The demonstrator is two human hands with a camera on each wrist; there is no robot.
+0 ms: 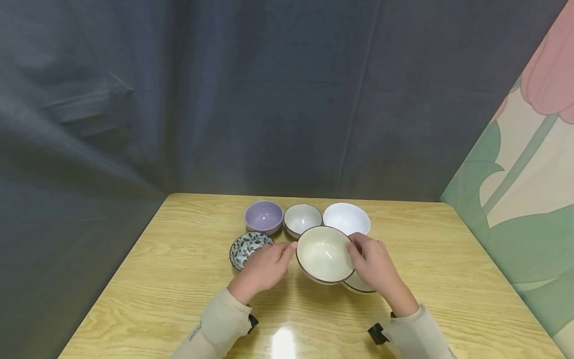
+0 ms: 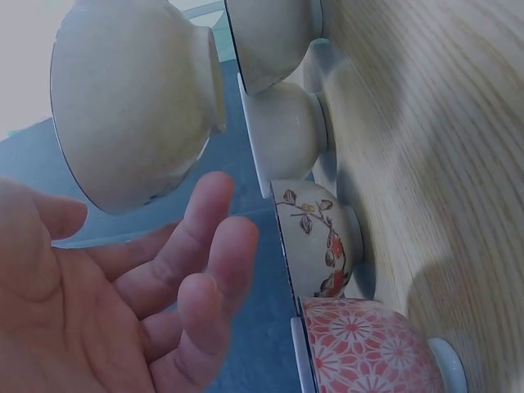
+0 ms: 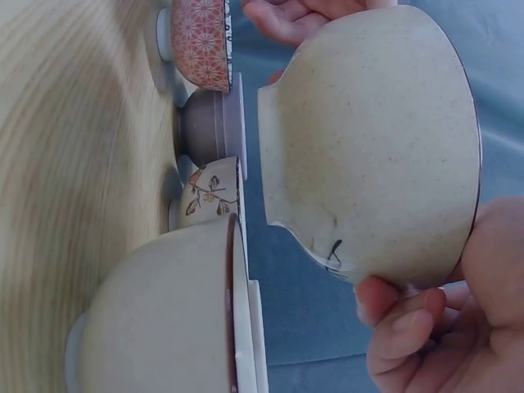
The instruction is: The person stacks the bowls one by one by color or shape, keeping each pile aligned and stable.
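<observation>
1 cream bowl (image 1: 325, 254) is up above the tabletop (image 1: 157, 284), right hand (image 1: 371, 262) gripping its side, left hand (image 1: 264, 267) loosely spread by the opposite rim (can't tell if that thumb's touching). Looks like a mid-air handling step; I'd say next move calls for a steady right grip, clear of the pale bowl (image 1: 358, 283) below. Lettering on the left sleeve (image 1: 219, 324)'s too small to read.

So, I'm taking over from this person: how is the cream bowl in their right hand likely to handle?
The cream bowl is probably stiff and breakable, as it looks like glazed ceramic. The shine on its inner surface suggests it may be slippery. Its foot is narrower than its top, so a high sideways push could tip it.
</observation>
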